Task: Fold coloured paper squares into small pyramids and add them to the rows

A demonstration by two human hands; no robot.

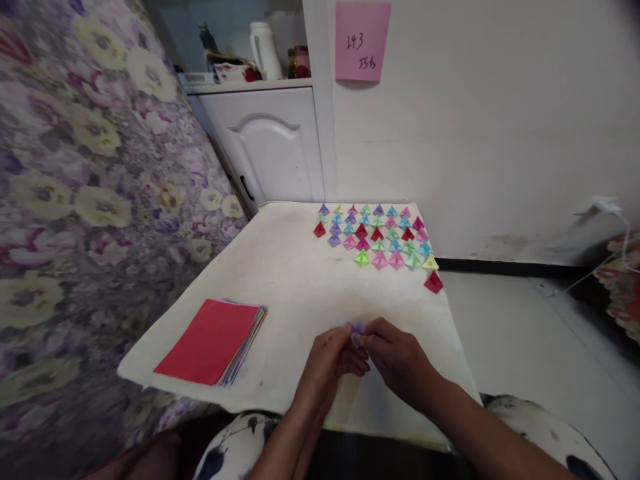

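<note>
Purple paper piece (357,329), small and partly hidden by fingers, sits pinched between both hands just above the near part of the tabletop (300,280). The left hand (330,360) is closed on it from the left, fingertips curled in and pressing against the paper. The right hand (395,357) is closed on it from the right, thumb and forefinger meeting the same scrap, so the two hands touch each other around it. How the paper is folded cannot be told, since only a sliver shows.

To the left of the hands, near the front edge of the pale tabletop, lies a stack of paper sheets (210,341) with a red sheet on top and coloured edges fanned out along its right side. At the far right corner stand the folded paper shapes (377,235), small pointed pieces in purple, blue, green, pink, red and yellow, set in close rows. One red folded shape (433,282) stands a little apart from the rows, by the right edge.

Behind the tabletop rises a white wall (500,133) with a pink note (363,40) stuck high on it, handwriting on its face. Left of the wall is a white cabinet (270,143) with a white jug (265,50) on top among other items. A floral cloth (90,187) fills the left side. A white plug and cable (607,207) hang at the right, above the pale floor (525,333).
</note>
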